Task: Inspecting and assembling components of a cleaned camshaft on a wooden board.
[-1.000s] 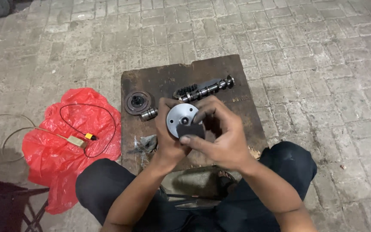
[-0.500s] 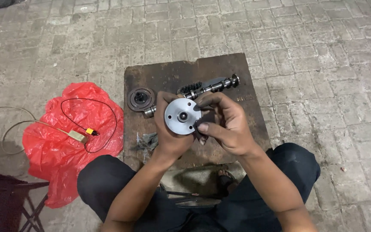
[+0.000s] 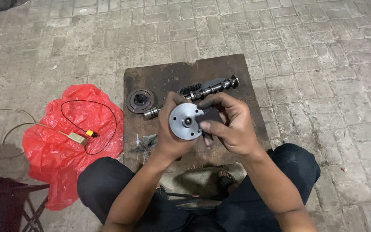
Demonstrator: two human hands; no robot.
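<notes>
Down below, the ground is made of grey paving bricks (image 3: 305, 47). On the bricks lies a dark, rusty metal plate (image 3: 168, 77), and the person sits at its near edge with knees in dark trousers (image 3: 288, 167) on both sides. To the left of the plate is a crumpled red plastic bag (image 3: 52, 150). A thin black wire (image 3: 108, 111) loops over the bag and joins a little box with an orange plug (image 3: 82, 136).

On the far part of the plate lies a long metal camshaft (image 3: 202, 92) with bumps along it, running from lower left to upper right. Just left of it sits a round dark part (image 3: 140, 101) that looks like a bearing or small pulley; it is hard to tell which. Near the plate's left edge is a small grey scrap (image 3: 149, 141).

Both hands are held up above the middle of the plate, close together. The left hand (image 3: 168, 137) is wrapped around the back of a round silver metal disc (image 3: 186, 121), with the thumb over the top edge, so it holds the disc tight. The disc faces the camera and has a small hub in the middle and little holes around it. The right hand (image 3: 232, 126) is curled at the disc's right side, fingers bent and the thumb (image 3: 207, 125) touching the rim. Something dark sits under those fingers, but I cannot tell what it is.
</notes>
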